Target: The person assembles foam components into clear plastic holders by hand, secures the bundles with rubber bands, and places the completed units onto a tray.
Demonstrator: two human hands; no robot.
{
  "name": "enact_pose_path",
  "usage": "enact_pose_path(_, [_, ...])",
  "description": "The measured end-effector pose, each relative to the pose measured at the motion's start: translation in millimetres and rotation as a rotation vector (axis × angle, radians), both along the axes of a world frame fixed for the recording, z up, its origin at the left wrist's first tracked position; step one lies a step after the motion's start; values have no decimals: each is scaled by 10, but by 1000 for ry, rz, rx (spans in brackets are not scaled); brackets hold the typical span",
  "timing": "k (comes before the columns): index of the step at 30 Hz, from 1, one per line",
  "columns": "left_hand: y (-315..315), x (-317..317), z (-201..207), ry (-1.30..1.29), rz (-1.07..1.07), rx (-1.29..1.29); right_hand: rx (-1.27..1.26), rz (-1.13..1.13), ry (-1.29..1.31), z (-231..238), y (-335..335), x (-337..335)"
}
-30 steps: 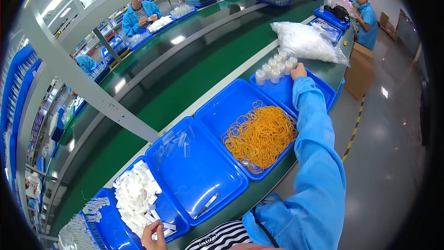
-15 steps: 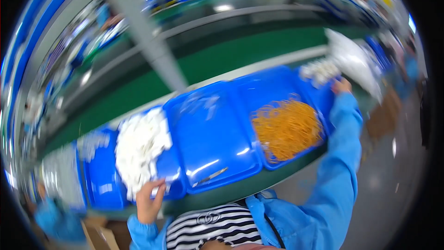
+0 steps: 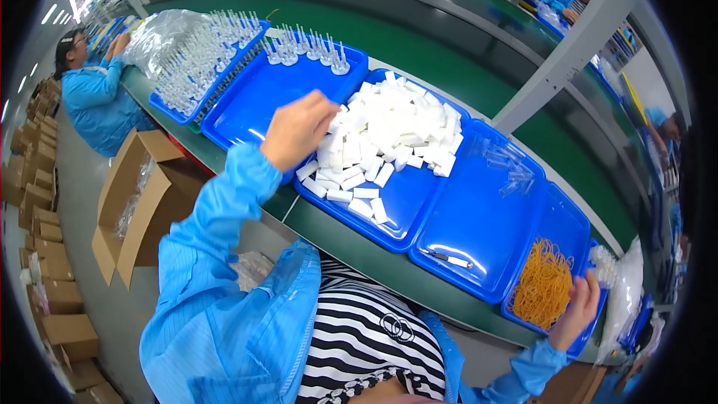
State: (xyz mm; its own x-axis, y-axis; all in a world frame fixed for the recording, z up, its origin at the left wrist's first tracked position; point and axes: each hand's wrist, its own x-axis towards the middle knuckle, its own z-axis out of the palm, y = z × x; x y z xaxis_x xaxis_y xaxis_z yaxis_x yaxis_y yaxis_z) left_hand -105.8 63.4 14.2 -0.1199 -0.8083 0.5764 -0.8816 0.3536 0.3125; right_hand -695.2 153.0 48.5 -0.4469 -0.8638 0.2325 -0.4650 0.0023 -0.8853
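My left hand point(image 3: 299, 129) is raised over the left edge of a blue tray heaped with white rectangular blocks point(image 3: 374, 135). Its fingers are closed and point right; whatever they might hold is hidden. At the right, my right hand point(image 3: 577, 310) hovers by the orange rubber bands point(image 3: 544, 284), fingers apart, with nothing visible in them. Between these trays lies another blue tray point(image 3: 479, 228) with clear tubes point(image 3: 512, 168) at its far end and a pen point(image 3: 449, 258) near its front edge. Small white parts point(image 3: 602, 265) sit in the rightmost tray.
Left of the blocks, a blue tray point(image 3: 250, 101) carries clear stemmed parts point(image 3: 307, 49); a fuller tray point(image 3: 206, 49) adjoins it. An open carton point(image 3: 142, 206) stands below the bench edge. A metal post point(image 3: 557, 52) rises behind the trays. A co-worker point(image 3: 97, 97) is at far left.
The view has swung left. My left hand has risen from the near edge of the block tray to its left side. My right hand has come back from the small white parts toward the rubber bands.
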Motion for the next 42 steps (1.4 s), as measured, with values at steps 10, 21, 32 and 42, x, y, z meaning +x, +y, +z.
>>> enact_pose_path(10, [-1405,588,-225,-551,48,-83,-89,895,457,-402,-546,2991])
enact_pose_path(21, [-740,548,83,-524,4,42,-69,974,1215,-583,-674,3400])
enact_pose_path(32, [672,-464,80,568,-363,299,253,790,-239,-624,-811,3051])
enact_pose_path(42, [717,-1024,-190,545,-694,453,293,517,-662,-355,-615,2797])
